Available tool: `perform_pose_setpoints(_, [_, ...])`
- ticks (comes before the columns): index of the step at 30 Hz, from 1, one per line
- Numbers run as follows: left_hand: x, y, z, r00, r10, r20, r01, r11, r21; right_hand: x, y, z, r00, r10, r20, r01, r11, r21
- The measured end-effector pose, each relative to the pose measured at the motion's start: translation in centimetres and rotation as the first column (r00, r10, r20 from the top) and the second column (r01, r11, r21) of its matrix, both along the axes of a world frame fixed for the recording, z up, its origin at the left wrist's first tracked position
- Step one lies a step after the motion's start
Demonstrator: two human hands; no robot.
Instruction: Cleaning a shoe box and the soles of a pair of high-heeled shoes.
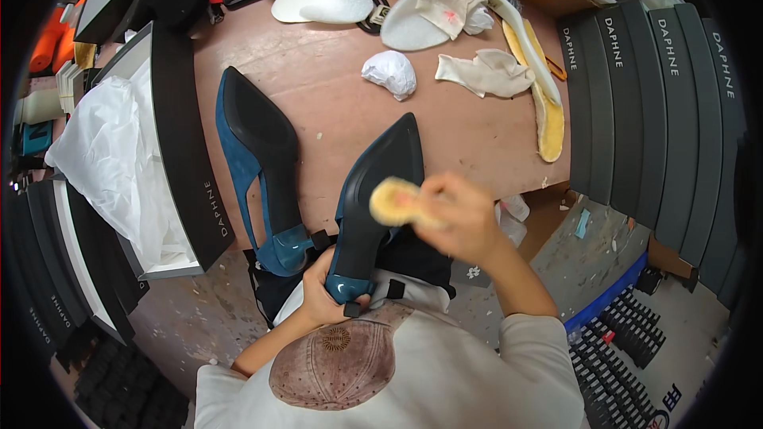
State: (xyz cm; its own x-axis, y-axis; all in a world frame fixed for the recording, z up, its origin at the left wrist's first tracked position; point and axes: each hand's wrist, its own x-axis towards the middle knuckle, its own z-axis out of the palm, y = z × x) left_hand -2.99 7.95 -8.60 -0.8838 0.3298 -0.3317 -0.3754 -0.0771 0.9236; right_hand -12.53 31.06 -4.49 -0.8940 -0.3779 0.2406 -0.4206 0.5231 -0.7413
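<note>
A blue high-heeled shoe [366, 191] is sole up, its pointed toe directed away from me and its black sole facing me. My left hand [320, 292] is closed around its heel end. Over the sole, my right hand [458, 218] grips a round yellowish pad [396, 202] with a reddish mark, slightly blurred; whether it touches the sole I cannot tell. The matching blue shoe [266, 167] lies just to the left, also with its sole showing and its heel toward me.
An open black shoe box [191, 159] with white tissue paper [119, 151] stands at left. Crumpled paper [389, 75], a cloth [485, 73] and a long yellow-backed strip [548, 123] lie on the pinkish table [342, 71]. Dark boxes [636, 111] line the right side.
</note>
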Motion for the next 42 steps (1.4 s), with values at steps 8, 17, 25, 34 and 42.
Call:
perform_pose_setpoints(8, [0.2, 0.0, -0.5, 1.000, -0.006, -0.001, 0.006, 0.998, -0.060, -0.6, 1.2, -1.4, 0.981, -0.126, 0.146, 0.143, 0.983, -0.113])
perform_pose_setpoints(17, [0.3, 0.3, -0.5, 0.999, 0.046, 0.018, -0.046, 0.999, -0.006, -4.2, 1.5, -2.1, 0.952, -0.201, 0.230, 0.221, 0.973, -0.068])
perform_pose_setpoints(25, [-0.2, 0.8, 0.8, 1.000, 0.015, -0.026, -0.016, 0.999, -0.049, -6.9, 1.6, -2.7, 0.952, -0.165, 0.257, 0.173, 0.985, -0.010])
perform_pose_setpoints(34, [0.5, 1.7, 0.8, 0.992, 0.100, -0.077, -0.109, 0.986, -0.128, -4.9, 1.7, -0.1, 0.946, -0.286, 0.152, 0.231, 0.925, 0.300])
perform_pose_setpoints(42, [0.6, 1.9, 0.7, 0.982, 0.066, -0.176, -0.103, 0.972, -0.210, -4.2, 0.6, 0.1, 0.911, -0.369, 0.183, 0.302, 0.902, 0.309])
